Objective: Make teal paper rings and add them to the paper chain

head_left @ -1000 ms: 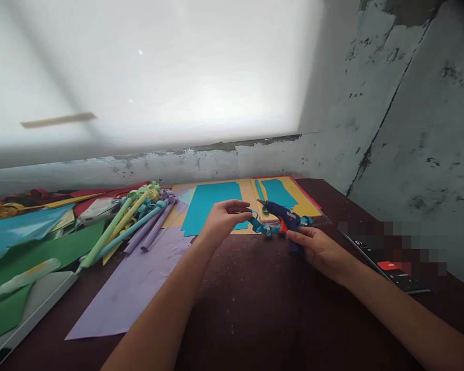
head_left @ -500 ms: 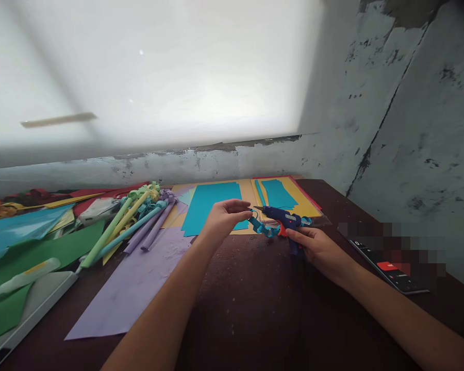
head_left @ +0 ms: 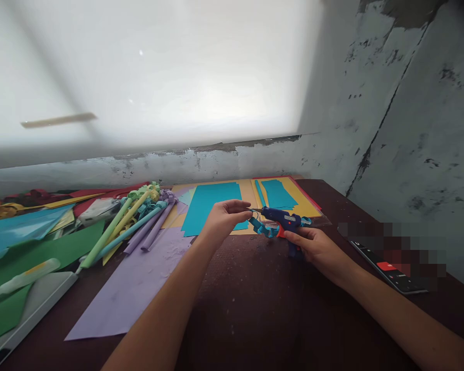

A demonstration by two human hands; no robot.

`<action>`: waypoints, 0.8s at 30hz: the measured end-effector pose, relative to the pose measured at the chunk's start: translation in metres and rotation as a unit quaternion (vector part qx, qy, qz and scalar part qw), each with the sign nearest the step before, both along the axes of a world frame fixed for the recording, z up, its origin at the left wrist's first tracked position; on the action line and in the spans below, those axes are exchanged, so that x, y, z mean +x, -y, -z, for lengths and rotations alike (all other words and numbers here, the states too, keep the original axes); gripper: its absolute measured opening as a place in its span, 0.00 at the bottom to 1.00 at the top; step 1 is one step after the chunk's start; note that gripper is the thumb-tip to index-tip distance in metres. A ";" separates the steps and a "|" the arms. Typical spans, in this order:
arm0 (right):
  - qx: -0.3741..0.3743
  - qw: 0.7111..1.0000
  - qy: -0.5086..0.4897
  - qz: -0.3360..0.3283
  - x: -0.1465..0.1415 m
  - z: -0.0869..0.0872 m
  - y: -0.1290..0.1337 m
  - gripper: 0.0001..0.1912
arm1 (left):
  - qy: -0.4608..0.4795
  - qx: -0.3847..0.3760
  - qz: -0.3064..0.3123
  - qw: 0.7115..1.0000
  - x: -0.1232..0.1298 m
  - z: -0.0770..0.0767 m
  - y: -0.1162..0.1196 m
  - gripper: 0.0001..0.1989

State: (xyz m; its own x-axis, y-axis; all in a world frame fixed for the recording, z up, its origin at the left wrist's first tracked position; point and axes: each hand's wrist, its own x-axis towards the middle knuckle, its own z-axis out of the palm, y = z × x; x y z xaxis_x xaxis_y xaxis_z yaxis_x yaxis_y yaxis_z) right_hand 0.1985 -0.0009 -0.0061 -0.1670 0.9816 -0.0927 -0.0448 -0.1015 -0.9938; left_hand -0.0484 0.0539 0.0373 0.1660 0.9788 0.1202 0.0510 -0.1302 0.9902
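Observation:
A dark blue glue gun with an orange-red trigger is gripped in my right hand, its nozzle pointing left. The fingertips of my left hand pinch one end of a curled blue paper strip. This strip hangs in loops between my hands and passes by the glue gun, with a bit of blue showing at the gun's rear. The nozzle tip is right at my left fingertips, by the strip's end; whether it touches cannot be made out.
Blue sheets and a yellow folder lie at the back. Rolled paper tubes, a lilac sheet, green sheets and a glue bottle are at left. A black remote lies at right.
My right hand has tilted the glue gun slightly and moved it a little, bringing its nozzle down closer to my left fingertips. My left hand has barely moved.

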 end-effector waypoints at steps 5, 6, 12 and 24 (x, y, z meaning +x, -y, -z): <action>0.008 0.999 0.033 0.002 0.001 0.001 0.000 0.28 | -0.001 -0.002 0.004 1.000 0.000 0.000 0.001 0.18; 0.009 0.999 0.040 0.002 0.001 0.001 0.000 0.28 | -0.002 -0.001 0.005 1.000 0.000 0.000 0.001 0.18; 0.004 0.997 0.069 0.018 -0.002 -0.008 0.004 0.30 | -0.003 0.002 0.007 1.000 0.000 0.000 0.000 0.19; 0.032 0.989 0.137 0.051 -0.007 -0.017 0.009 0.30 | -0.006 0.004 -0.003 1.000 0.001 -0.001 0.001 0.17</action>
